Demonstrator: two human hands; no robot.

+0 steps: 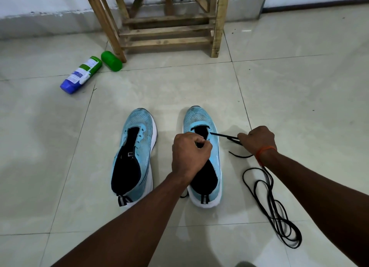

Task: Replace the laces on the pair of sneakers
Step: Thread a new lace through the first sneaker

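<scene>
1. Plastic bottle (pixel 80 75), white with green and blue bands, lying on its side on the pale tiled floor (pixel 299 87), far left.
2. Green cylindrical cap (pixel 111 61), just beside the bottle's upper end, next to a leg of the bare wooden stool frame (pixel 163 23) by the wall.
3. Left light-blue mesh sneaker (pixel 135 157) with white sole and black lining: it stands on the floor in front of you, toe away, eyelets bare.
4. Your left hand (pixel 189 153): it is over the throat of the right light-blue sneaker (pixel 199 117), fingers curled tight with the thumb against them. What they pinch is hidden, so you cannot tell.
5. The right sneaker stands parallel to its mate and near it, with a black shoelace (pixel 223 135) crossing its front eyelets.
6. Your right hand (pixel 257 140), with an orange thread band (pixel 265 150) at the wrist: the fingers grasp the shoelace, which runs taut from the eyelet to your fist just right of the shoe.
7. Coiled black lace (pixel 275 206): loose loops on the floor under your right forearm. Whether it joins the held shoelace cannot be told.
</scene>
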